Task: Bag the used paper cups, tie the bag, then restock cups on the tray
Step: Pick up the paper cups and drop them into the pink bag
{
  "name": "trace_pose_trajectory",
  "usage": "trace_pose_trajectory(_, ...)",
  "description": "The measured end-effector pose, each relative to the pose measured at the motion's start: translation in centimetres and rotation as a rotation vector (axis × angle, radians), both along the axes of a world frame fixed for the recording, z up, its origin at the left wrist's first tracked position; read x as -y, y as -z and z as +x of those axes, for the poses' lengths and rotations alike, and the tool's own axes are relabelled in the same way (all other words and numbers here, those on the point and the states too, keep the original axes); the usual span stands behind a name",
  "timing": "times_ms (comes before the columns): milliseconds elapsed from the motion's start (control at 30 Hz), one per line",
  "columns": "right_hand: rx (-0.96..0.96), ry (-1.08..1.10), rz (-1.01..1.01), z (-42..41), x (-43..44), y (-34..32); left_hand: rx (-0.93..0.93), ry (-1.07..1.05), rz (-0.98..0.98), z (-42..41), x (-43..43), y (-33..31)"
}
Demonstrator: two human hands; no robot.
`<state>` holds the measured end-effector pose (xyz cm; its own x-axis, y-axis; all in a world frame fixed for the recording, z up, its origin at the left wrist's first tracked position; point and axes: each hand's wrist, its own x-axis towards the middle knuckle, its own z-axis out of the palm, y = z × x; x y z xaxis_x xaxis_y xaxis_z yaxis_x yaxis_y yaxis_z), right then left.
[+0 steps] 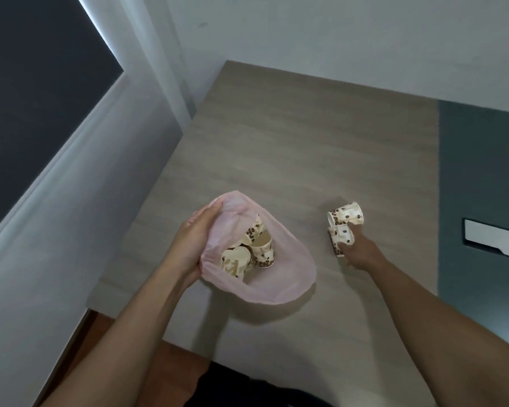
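Observation:
A thin pink plastic bag (279,277) lies open on the wooden table (306,148). My left hand (191,245) grips its left rim and holds the mouth open. Inside the bag lie several paper cups with a coffee-bean print (260,248). To the right, two more cups rest on the table: one on its side (347,215), and a nearer one (340,237) that my right hand (362,251) has its fingers closed around. No tray is in view.
The table's left edge runs beside a white wall and a dark window (36,98). A teal panel (482,186) with a white handle or slot (494,239) borders the table on the right. Orange-brown floor (171,368) shows below the near edge.

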<state>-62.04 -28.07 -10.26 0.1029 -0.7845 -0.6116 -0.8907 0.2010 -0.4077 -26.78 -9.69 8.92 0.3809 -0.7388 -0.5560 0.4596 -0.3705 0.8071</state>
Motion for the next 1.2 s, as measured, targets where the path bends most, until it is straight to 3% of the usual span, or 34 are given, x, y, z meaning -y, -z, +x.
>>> trace_pose_trajectory(133, -0.027, -0.015, -0.09, 0.3, -0.3, 0.1, -0.012, -0.002, -0.008, 0.8, -0.5, 0.1)
trace_pose_trajectory(267, -0.097, -0.112, -0.058, 0.2, -1.0, 0.1, -0.019, -0.037, -0.021, 1.4, -0.1, 0.1)
trace_pose_trajectory(367, -0.049, -0.059, -0.052, 0.6, -1.1, -0.3, -0.042, -0.071, -0.028, 1.4, 0.3, 0.2)
trace_pose_trajectory(433, 0.082, 0.053, -0.059, 1.1, -0.8, -1.4, -0.065, -0.092, -0.034, 1.2, 0.6, 0.2)
trace_pose_trajectory(567, 0.631, 0.225, 0.158, 3.5, -0.9, -8.3, -0.131, -0.147, -0.051, 0.9, 1.5, 0.5)
trace_pose_trajectory(633, 0.822, 0.229, 0.31, 5.1, -1.4, -11.8, -0.138, -0.141, -0.05, 0.6, 2.0, 0.4)
trace_pose_trajectory(700, 0.893, 0.158, 0.398, 6.7, -2.3, -14.0, -0.12, -0.114, -0.052, 0.1, 2.4, 0.2)
trace_pose_trajectory(867, 0.8, -0.176, 0.388, 12.3, -6.0, -15.3, -0.076, -0.073, -0.041, -0.5, 2.5, -0.5)
trace_pose_trajectory(1033, 0.557, -0.494, 0.258, 17.8, -9.0, -13.0, -0.07, -0.067, -0.044, -0.9, 2.1, -1.0)
trace_pose_trajectory(1200, 0.455, -0.598, 0.205, 19.7, -10.2, -11.9, -0.063, -0.077, -0.032, -0.1, 0.9, -0.7)
